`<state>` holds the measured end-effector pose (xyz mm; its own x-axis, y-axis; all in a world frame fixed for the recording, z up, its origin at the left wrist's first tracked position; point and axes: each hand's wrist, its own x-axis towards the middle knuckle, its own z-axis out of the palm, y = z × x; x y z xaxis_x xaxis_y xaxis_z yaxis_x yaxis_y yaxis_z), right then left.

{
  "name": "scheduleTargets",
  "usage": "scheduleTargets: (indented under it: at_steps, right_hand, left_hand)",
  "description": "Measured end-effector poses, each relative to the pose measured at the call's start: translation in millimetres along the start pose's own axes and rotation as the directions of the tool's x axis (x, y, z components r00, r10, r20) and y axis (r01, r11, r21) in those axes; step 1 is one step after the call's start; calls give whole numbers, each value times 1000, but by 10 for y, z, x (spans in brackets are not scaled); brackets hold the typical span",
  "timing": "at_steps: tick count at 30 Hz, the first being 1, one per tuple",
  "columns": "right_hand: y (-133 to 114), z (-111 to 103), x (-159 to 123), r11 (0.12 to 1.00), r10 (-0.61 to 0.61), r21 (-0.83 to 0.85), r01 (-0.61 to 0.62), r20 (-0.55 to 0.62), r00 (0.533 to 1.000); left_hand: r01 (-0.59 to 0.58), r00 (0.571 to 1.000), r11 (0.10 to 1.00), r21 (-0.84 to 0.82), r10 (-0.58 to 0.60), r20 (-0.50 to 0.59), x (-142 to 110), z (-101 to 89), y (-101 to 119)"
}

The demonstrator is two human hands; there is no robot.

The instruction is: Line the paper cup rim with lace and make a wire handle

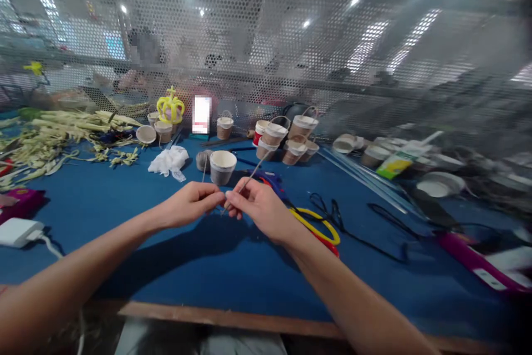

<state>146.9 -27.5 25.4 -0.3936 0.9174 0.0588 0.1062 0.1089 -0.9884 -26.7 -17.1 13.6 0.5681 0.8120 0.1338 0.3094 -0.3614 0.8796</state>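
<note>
Both hands meet low over the blue table, fingertips nearly touching. My right hand (pixel 260 205) is closed in a pinch on a thin grey-brown cord-like rod (pixel 256 168), which slants up and to the right. My left hand (pixel 193 204) is closed too, thumb against forefinger; a thin strand (pixel 204 173) rises from behind its knuckles. Whether the strand and rod are one piece is hidden by the fingers. Just beyond the hands stand a small twine-covered bucket (pixel 223 169) with a pale rim and a grey ball of twine (pixel 203 160).
Crumpled white tissue (pixel 168 161) lies left of the bucket. Several small handled buckets (pixel 296 147) stand behind, by a perforated screen (pixel 249 28). Scissors with yellow and red handles (pixel 320 225) and a black cable (pixel 357 233) lie right. Dried husks (pixel 45 133) cover the left back.
</note>
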Motion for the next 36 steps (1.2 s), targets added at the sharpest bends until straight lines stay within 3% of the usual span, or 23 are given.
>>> scheduleTargets:
  at_steps: [7, 13, 17, 26, 36]
  right_hand:
    - [9, 53, 4, 984, 43, 169, -51, 51, 998]
    - [93, 68, 20, 984, 23, 175, -32, 54, 998]
    - [126, 48, 14, 992, 6, 123, -9, 22, 1000]
    - [163, 46, -6, 997, -23, -73, 18, -65, 998]
    - [206, 100, -15, 941, -117, -332, 68, -130, 985]
  left_hand:
    - [-37, 985, 984, -175, 65, 158, -51, -114, -27]
    - [-96, 995, 995, 22, 95, 38, -71, -55, -50]
    - [-96, 995, 987, 127, 100, -24, -74, -5, -47]
    - [2, 1000, 997, 77, 0, -20, -84, 20, -28]
    - [12, 996, 954, 300, 15, -86, -77, 44, -62]
